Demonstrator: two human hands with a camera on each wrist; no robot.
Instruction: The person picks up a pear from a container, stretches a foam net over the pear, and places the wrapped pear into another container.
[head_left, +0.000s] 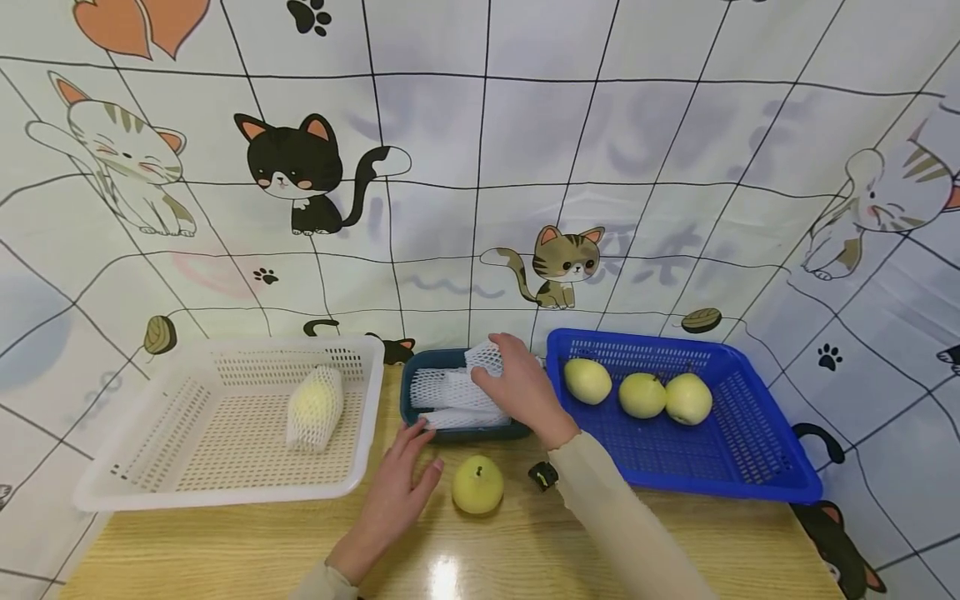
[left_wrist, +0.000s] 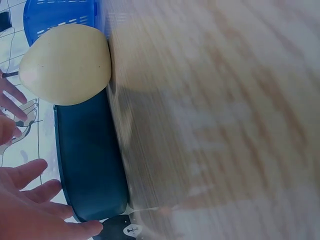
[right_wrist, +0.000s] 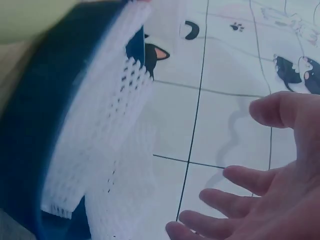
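A dark teal basket [head_left: 457, 435] stands mid-table, filled with white foam net sleeves [head_left: 450, 388]. My right hand [head_left: 517, 385] is over its right side, close to the sleeves. In the right wrist view its fingers [right_wrist: 240, 205] are spread, with a gap between them and the netting. With fingers extended, my left hand [head_left: 397, 487] touches the basket's near left edge. A yellow-green pear [head_left: 477, 485] sits on the table before the basket, to the right of the left hand. The left wrist view shows that pear [left_wrist: 65, 65] up close.
On the left stands a white basket [head_left: 225, 500] holding one pear in a foam net [head_left: 315, 408]. A blue basket [head_left: 675, 467] on the right contains three bare pears [head_left: 642, 395]. A small black object [head_left: 543, 475] lies by the right wrist. Cat-print sheeting [head_left: 435, 208] backs the table.
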